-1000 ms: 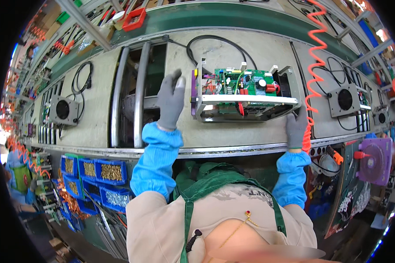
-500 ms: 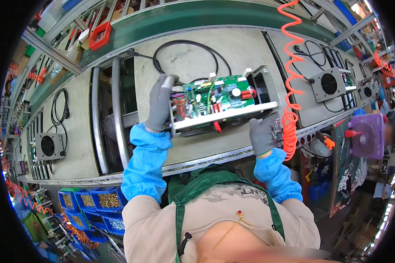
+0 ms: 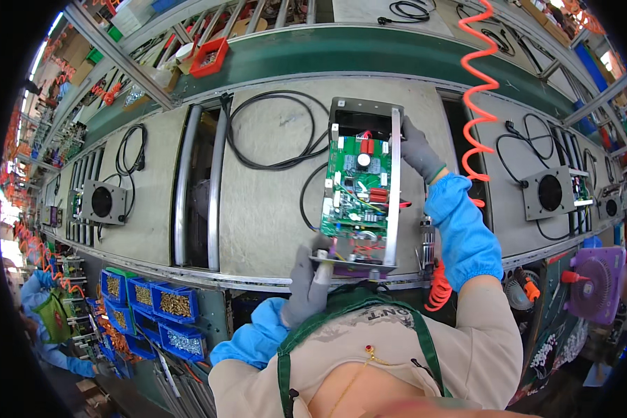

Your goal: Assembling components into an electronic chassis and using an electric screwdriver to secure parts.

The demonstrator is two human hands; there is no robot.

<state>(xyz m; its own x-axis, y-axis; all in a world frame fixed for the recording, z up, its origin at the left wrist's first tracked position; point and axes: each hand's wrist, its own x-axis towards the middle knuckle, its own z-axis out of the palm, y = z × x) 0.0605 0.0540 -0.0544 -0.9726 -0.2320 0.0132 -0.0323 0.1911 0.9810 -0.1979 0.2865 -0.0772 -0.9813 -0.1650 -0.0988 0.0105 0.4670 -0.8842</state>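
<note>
A metal-framed unit with a green circuit board (image 3: 348, 177) stands lengthwise away from me on the grey work board (image 3: 265, 209). A pale metal rail (image 3: 395, 188) runs down its right side, and a dark fan bracket (image 3: 366, 108) closes its far end. My left hand (image 3: 309, 282), in a grey glove, grips the near end plate at its left corner. My right hand (image 3: 418, 150), gloved too, holds the rail near the far end; its fingertips are partly hidden. A black power cable (image 3: 272, 166) loops from the unit to the left.
An orange coiled hose (image 3: 477, 125) hangs at the right, with a metal hand tool (image 3: 428, 244) beside the unit. Fan units (image 3: 550, 191) sit on boards either side. Metal rollers (image 3: 218, 188) lie left. Blue bins of fasteners (image 3: 176, 304) stand lower left, a purple fan (image 3: 595, 285) right.
The unit has turned from lying crosswise to pointing away from me. My left hand came down to its near end; my right hand left the metal tool's area and moved up to the rail.
</note>
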